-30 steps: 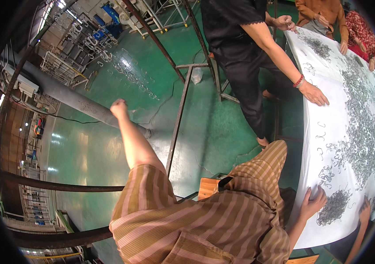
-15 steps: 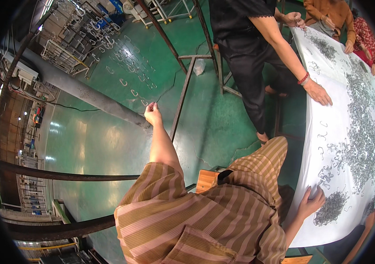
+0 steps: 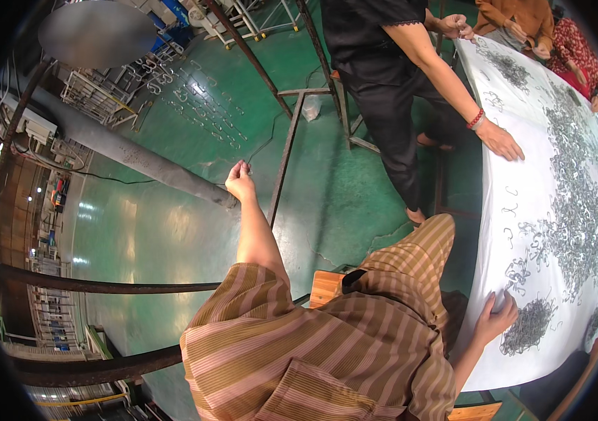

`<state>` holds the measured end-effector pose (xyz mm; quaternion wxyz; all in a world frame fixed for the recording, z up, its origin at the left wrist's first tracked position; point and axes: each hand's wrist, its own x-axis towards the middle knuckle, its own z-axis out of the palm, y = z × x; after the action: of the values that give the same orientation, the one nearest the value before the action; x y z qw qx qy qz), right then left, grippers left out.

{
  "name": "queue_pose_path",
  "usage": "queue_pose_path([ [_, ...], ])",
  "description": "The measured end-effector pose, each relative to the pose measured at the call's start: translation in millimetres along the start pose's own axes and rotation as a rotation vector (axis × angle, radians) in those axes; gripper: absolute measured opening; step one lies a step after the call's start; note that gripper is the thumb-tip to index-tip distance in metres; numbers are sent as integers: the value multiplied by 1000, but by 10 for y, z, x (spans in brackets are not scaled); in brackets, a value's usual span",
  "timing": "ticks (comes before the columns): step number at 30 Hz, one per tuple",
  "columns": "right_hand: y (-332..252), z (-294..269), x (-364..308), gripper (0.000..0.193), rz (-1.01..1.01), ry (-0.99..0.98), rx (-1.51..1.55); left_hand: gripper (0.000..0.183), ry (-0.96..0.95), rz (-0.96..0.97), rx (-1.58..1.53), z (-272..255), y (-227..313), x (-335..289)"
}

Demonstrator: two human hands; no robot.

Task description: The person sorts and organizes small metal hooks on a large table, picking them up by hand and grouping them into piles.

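While some metal hooks (image 3: 197, 89) hang, loose hook pile (image 3: 529, 328) remains; left hand (image 3: 240, 181) pinched, right hand (image 3: 496, 319) half-curled, can't tell if gripping.

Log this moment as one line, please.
Left hand: raised, pinched, contents unclear | Right hand: open, at left edge of tangled dark-grey metal pile | Surface: white cloth-like table cover | Background: hanging silver curved metal hooks

Right hand (image 3: 495, 320) beside dark hooks (image 3: 529, 328)
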<state>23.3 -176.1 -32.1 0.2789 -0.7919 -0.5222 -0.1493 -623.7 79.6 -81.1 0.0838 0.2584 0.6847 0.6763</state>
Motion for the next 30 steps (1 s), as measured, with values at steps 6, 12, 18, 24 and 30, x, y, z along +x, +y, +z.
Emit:
queue_pose_path([
  [6,-40,-1,-14,32,-16,25,13,16,-37,-64,-22,70,-251,-250],
  [12,-6,19,-34,34,15,46,53,13,-411,-168,173,594,-701,-1505],
  [18,-151,-20,50,34,75,22,105,17,-962,-126,305,884,-525,-2890],
  [24,-198,-127,69,35,131,58,127,15,-1361,145,337,1167,-141,-3479],
  [30,-247,-212,73,36,164,39,161,14,-1409,312,348,1262,-247,-3480],
])
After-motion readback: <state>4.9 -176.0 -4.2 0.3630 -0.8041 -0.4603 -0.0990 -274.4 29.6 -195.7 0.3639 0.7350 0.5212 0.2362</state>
